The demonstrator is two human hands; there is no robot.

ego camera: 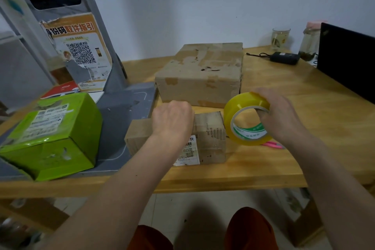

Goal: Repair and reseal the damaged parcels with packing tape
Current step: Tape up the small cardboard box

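A small worn cardboard parcel with a white shipping label lies near the front edge of the wooden table. My left hand is over its top with the fingers curled down; whether they hold anything is hidden. My right hand grips a roll of yellow packing tape just right of the parcel, fingers through its core. Behind stands a larger cardboard box with torn tape patches. A green box sits at the left.
A grey scanner stand with a QR poster holds the green box at the left. A pink pen lies under the tape roll. At the back right are two glass jars, a black power adapter and a dark laptop screen.
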